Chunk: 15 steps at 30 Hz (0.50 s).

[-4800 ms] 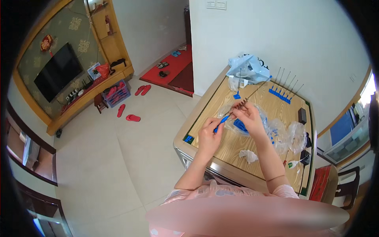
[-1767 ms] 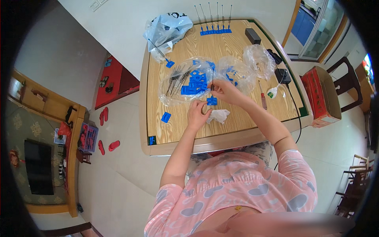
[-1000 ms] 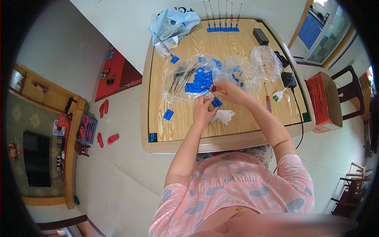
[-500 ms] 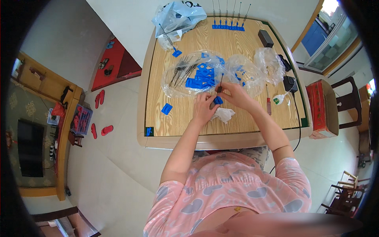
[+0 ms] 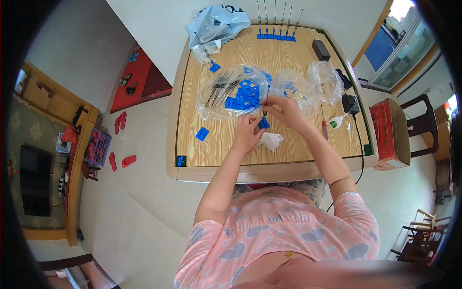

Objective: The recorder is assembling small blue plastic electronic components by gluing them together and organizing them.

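Observation:
Near the middle of the table, my left hand (image 5: 247, 132) is closed on a small blue plastic base (image 5: 263, 123). From this base a thin dark rod with a coiled spring (image 5: 268, 91) stands nearly upright, and my right hand (image 5: 285, 111) pinches it. Just below my fingers lies a crumpled white tissue or plastic piece (image 5: 272, 141). Beyond both hands an opened clear plastic bag (image 5: 204, 108) holds a heap of blue plastic parts (image 5: 245, 96) and several loose spring rods (image 5: 221, 89). A single blue base (image 5: 202, 134) rests left of my left hand.
Several finished-looking spring rods on blue bases (image 5: 276, 36) stand in a row at the back; another spring rod on a base (image 5: 214, 66) is at back left by a light blue bag (image 5: 216, 24). Right: clear bags (image 5: 325, 79), screwdriver (image 5: 324, 131), black box (image 5: 321, 50), adapter with cable (image 5: 350, 103).
My right hand's fingers have shifted slightly on the rod, showing more of the spring just above the blue base. My left hand stays at the base; the whole view has moved a little.

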Motion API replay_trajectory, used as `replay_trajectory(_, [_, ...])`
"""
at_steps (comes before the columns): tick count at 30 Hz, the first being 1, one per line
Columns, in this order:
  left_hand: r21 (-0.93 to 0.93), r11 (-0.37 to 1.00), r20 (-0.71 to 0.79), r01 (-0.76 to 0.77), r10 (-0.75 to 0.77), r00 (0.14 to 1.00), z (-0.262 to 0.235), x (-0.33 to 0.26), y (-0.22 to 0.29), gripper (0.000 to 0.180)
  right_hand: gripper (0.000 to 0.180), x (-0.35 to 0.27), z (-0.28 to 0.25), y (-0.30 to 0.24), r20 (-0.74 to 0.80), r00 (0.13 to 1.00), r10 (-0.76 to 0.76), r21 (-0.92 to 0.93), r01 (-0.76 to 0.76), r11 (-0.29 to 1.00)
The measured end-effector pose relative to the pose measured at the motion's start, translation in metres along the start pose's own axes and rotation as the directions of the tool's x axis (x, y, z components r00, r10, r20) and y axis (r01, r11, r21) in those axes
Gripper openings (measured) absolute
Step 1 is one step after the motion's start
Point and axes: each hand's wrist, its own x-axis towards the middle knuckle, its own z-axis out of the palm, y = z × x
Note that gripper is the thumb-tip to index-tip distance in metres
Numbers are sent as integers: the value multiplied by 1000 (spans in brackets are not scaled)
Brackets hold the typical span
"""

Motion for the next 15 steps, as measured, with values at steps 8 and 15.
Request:
replay_trajectory(8, [7,1000,6,-11,11,1000,-1,2,2,37,14,-1,0,-3,10,1000,17,-68,-16,998])
replay_trajectory(15, [34,999,-1,-28,28,1000,-2,0,1,38,22,-14,11,7,-134,990,49,137,-30,990])
